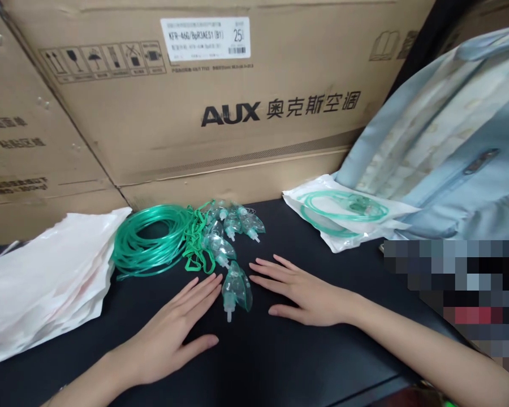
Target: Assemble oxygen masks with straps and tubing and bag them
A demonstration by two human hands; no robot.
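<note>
My left hand (178,328) lies flat on the black table with its fingers stretched out and holds nothing. Flat on the right is my right hand (301,291), its fingers spread and empty. Between the two sits a clear green-tinted oxygen mask (236,287), with its white connector pointing toward me. Several more oxygen masks (220,244) are heaped just behind it. Green elastic straps (198,240) lie bunched at the left of that heap. Beside them rests a coil of green tubing (146,240).
A stack of white pouches (46,277) covers the table's left side. Packaged masks with tubing in a clear pouch (343,212) lie at the back right, against a light blue backpack (453,141). Large cardboard boxes (237,152) stand along the back of the black table (254,362).
</note>
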